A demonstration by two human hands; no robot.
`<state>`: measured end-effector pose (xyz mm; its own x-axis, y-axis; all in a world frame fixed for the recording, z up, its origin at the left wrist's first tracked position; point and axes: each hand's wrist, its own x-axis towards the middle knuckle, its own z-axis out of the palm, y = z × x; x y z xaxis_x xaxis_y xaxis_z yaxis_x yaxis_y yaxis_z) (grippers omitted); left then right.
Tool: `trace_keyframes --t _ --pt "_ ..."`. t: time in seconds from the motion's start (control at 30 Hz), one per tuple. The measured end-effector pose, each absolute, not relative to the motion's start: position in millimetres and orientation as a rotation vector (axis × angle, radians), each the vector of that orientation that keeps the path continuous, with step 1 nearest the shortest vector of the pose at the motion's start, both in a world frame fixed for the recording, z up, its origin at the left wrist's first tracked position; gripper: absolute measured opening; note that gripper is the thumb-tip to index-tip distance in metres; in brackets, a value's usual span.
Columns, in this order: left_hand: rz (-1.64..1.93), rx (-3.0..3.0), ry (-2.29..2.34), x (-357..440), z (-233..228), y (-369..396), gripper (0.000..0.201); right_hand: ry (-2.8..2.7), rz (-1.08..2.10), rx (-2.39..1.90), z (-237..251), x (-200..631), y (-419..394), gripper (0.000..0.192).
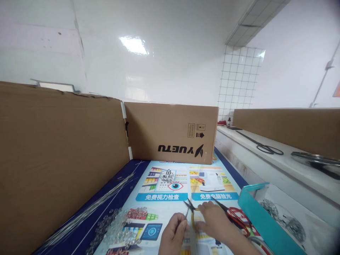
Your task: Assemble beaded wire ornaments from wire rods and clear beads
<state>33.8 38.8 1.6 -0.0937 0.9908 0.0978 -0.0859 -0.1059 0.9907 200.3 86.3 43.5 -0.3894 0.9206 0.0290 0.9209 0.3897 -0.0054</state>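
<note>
The left hand (173,232) pinches thin wire; the right hand (212,221) grips yellow-handled pliers (191,209) (beads (117,226) nearby) — hold both steady, I judge.

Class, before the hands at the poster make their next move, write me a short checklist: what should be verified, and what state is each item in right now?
1. Right hand has the yellow-handled pliers under control: ok, the hand rests on the handles, tips pointing away.
2. Left hand is pinching something by the pliers' tips: cannot tell, too small to see.
3. Red-handled scissors lie safely: not ok, they sit right against the right hand.
4. Clear beads within reach: ok, heaped on the poster left of the left hand.
5. Wire strands out of the way: ok, lying along the cardboard wall.
6. Teal box stable: cannot tell.
</note>
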Motion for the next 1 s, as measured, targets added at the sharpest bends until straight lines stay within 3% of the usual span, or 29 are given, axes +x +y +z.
trace_keyframes --t 0.23,0.7,0.87,1.0 --pt "1.363 1.177 1.209 32 15 34 0.031 -2.522 -0.017 -2.144 46 267 117 0.019" --pt "1.384 1.09 1.244 29 14 38 0.029 -2.492 0.038 -2.106 28 289 128 0.036" --pt "1.367 1.076 1.228 28 10 40 0.029 -2.394 0.107 -2.069 30 286 134 0.028" --pt "1.372 1.063 1.193 27 5 43 0.03 -2.35 0.231 -1.938 41 281 134 0.034"
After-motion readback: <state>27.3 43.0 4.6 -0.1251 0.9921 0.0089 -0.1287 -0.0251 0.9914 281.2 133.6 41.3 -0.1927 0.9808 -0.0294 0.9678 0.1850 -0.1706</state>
